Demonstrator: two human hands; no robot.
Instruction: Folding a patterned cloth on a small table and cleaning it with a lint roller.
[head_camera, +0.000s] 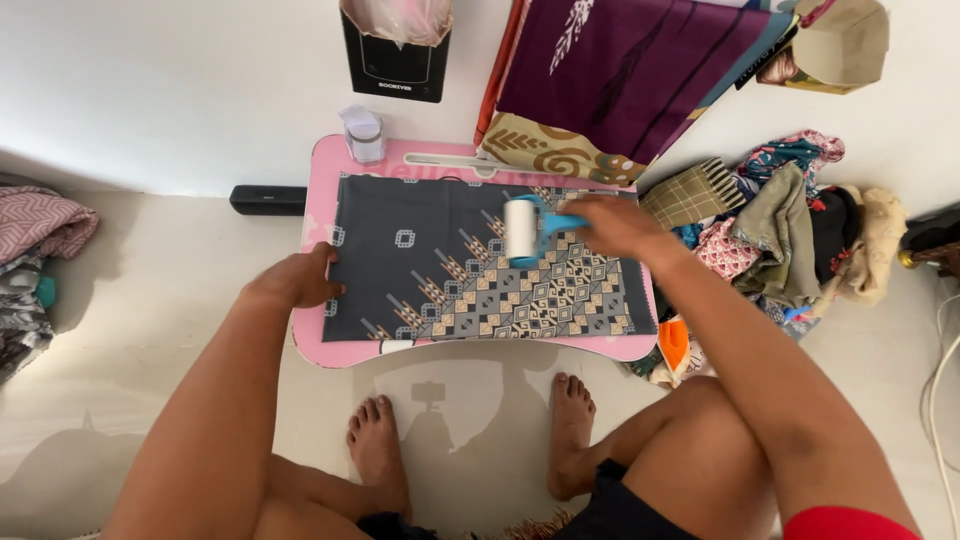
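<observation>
On pink lap desk (318, 190): right hand (615, 226) clamped on blue lint roller (522, 231), roller axis upright across patterned cloth (480, 265); left hand (298, 280) flat, pinning cloth's left edge.

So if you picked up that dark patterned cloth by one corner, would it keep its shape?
Probably not. The cloth lies thin and flat on the pink board, so it would likely droop. The left hand presses its edge while the right hand runs the roller, suggesting it slides easily.
</observation>
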